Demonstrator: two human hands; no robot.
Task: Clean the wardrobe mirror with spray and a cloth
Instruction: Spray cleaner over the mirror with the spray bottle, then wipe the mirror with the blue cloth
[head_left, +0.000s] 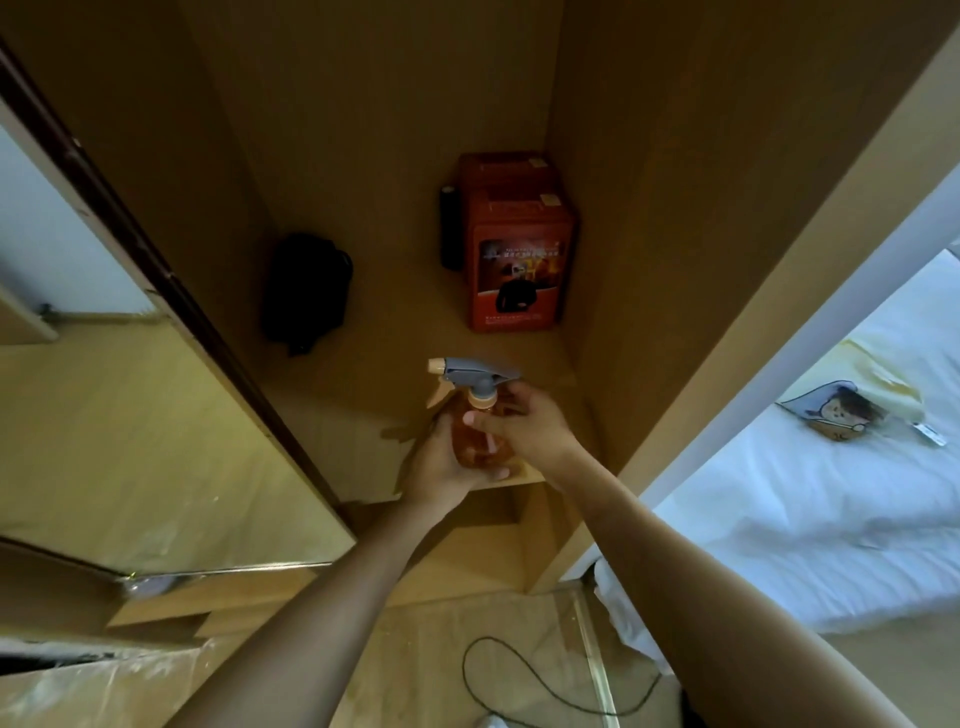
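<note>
An amber spray bottle (475, 441) with a grey trigger head stands at the front edge of a wardrobe shelf (363, 374). My left hand (441, 467) grips the bottle's body from the left. My right hand (524, 426) curls round its neck and upper body from the right. The wardrobe mirror (156, 441) is on the open door at the left, reflecting the floor. A yellow cloth (883, 384) lies on the bed at the right, far from both hands.
On the shelf sit a black pouch (306, 291), a red box (519, 260) and a dark cylinder (451, 228). The wardrobe's side panel (727, 312) stands to the right, with a white bed (831, 519) beyond. A black cable (519, 675) loops on the floor.
</note>
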